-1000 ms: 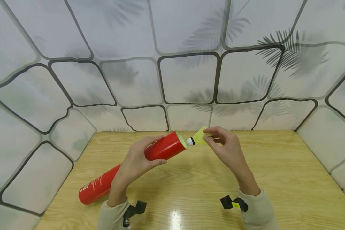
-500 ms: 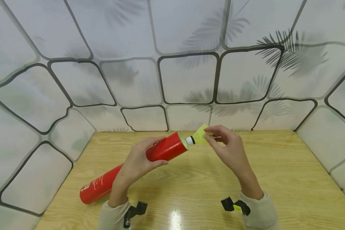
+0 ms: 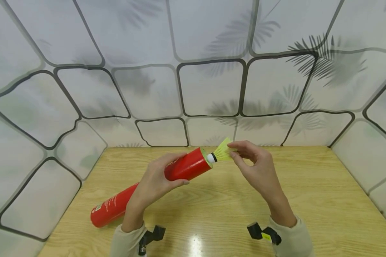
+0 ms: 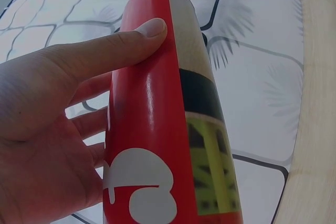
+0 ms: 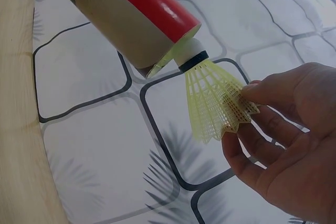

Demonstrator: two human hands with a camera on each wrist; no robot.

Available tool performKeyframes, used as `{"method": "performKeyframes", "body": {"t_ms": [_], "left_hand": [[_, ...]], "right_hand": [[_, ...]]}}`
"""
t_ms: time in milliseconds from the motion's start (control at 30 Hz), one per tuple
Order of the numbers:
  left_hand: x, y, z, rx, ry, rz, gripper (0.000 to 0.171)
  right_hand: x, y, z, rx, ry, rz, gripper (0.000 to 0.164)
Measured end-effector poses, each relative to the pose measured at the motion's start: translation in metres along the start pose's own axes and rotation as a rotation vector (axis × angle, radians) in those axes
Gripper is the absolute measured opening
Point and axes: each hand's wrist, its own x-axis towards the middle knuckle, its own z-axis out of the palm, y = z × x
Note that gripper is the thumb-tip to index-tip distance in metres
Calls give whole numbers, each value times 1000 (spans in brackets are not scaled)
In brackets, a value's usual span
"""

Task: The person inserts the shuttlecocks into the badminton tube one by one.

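Note:
A long red shuttlecock tube (image 3: 189, 165) slants from lower left up to its open mouth near the middle of the head view. My left hand (image 3: 152, 178) grips it around its upper part, hiding a stretch of its middle. Across from the mouth, my right hand (image 3: 255, 167) pinches a yellow shuttlecock (image 5: 218, 100) by the rim of its skirt. The white cork (image 5: 187, 51) points into the tube and sits right at the opening, partly behind its edge in the right wrist view. A patterned strip runs along the tube's side in the left wrist view.
Beneath both hands lies a light wooden table (image 3: 206, 214). A pale wall covering (image 3: 209, 89) with dark stone-like outlines and leaf shadows rises behind it and at both sides. Black wrist-worn mounts (image 3: 152, 233) sit at the sleeves.
The tube and left hand have shifted slightly right. The shuttlecock's cork, apart from the mouth one second ago, now sits at it. Both hands keep their grips.

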Motion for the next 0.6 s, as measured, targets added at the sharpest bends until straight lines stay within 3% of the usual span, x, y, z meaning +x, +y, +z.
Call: {"method": "performKeyframes", "body": {"t_ms": [600], "left_hand": [[0,3,2,-7,7,19,74]], "right_hand": [[-1,-4,8,13,-9,-25,25]]}}
